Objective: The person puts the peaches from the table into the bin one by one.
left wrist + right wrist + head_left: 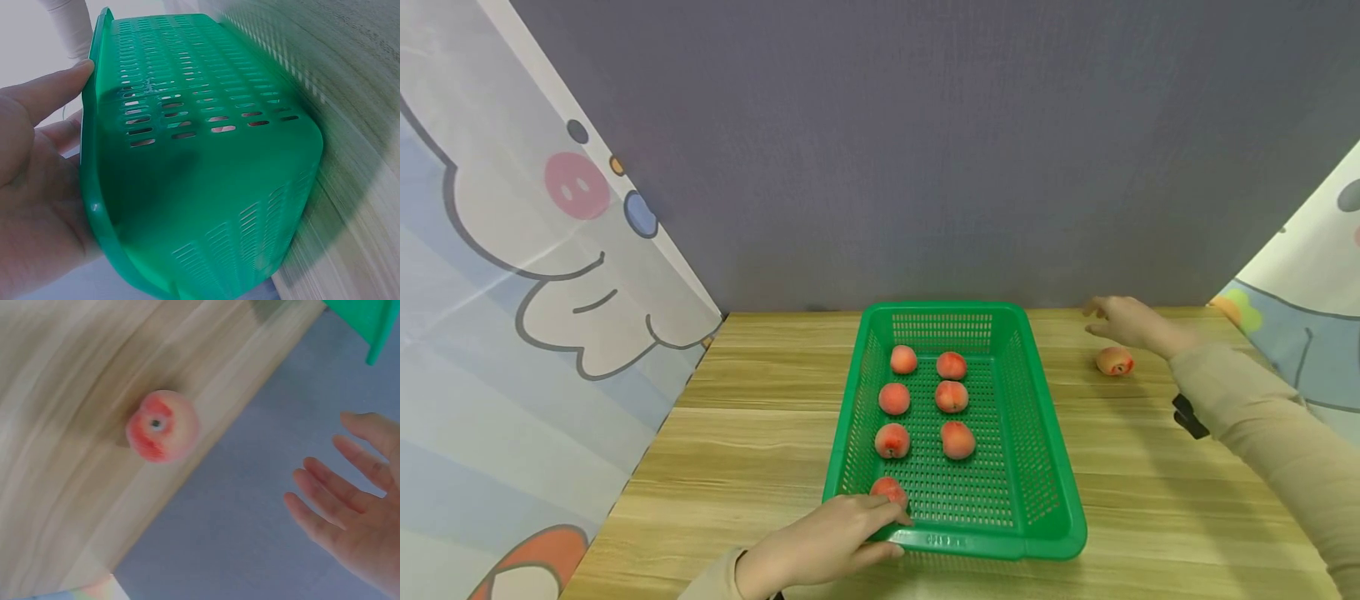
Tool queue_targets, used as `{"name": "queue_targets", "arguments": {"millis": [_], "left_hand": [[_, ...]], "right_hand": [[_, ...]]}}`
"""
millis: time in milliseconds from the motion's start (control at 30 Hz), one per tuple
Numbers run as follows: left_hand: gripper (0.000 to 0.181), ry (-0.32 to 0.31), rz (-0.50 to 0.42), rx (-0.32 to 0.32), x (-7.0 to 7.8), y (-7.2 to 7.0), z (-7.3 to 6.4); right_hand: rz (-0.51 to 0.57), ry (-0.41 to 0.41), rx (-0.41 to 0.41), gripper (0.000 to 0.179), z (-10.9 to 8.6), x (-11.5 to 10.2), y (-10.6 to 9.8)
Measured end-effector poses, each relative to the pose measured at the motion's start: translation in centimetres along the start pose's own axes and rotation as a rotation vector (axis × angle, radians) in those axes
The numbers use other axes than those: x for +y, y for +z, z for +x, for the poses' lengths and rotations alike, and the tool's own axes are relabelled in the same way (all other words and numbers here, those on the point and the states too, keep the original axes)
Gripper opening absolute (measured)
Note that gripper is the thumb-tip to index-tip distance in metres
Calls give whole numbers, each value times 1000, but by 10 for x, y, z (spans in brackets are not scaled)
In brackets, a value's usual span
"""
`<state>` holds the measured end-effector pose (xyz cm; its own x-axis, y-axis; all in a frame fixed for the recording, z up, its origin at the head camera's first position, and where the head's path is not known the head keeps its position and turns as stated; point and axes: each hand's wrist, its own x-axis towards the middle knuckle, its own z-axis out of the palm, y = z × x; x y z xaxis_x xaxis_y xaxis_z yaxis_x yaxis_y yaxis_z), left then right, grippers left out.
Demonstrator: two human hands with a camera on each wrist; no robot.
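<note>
A green plastic basket [951, 540] with perforated walls stands on the table, holding several peaches in two rows. My left hand [831, 537] grips its near rim at the left, fingers over the inside and thumb outside. Beneath those fingers, the nearest peach [889, 490] is partly covered. In the left wrist view the thumb [65, 84] lies against the rim. Right of the basket, a lone yellow-red peach [1115, 361] lies on the table. My right hand [1131, 323] hovers just beyond it, fingers spread and holding nothing; the right wrist view shows the peach [162, 427] apart from the fingers.
The wooden table [760, 400] ends at a grey panel [955, 150] at the back. Cartoon-printed sheets [535, 275] hang at the left and right sides. A black strap piece [1190, 417] shows at the right wrist.
</note>
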<state>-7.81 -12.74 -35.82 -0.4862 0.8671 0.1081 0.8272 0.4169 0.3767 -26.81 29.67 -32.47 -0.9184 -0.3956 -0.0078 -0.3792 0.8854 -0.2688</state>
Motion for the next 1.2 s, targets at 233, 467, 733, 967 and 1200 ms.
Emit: {"name": "queue_targets", "arguments": {"millis": [233,467,733,967,1200], "left_hand": [[25,2,0,-3,1,0,0],[25,-4,-5,-5,0,0,0],[25,-6,-9,0,0,0,-1],[27,-8,-8,-1,1,0,0],[28,-12,1,-8,0,1,-1]], "right_hand": [[17,21,7,30,-4,12,11],[36,24,36,31,-8,22,22],[38,54,5,38,-13,27,31],[29,64,2,37,-16,34,39],[79,89,6,38,-19,40,47]]}}
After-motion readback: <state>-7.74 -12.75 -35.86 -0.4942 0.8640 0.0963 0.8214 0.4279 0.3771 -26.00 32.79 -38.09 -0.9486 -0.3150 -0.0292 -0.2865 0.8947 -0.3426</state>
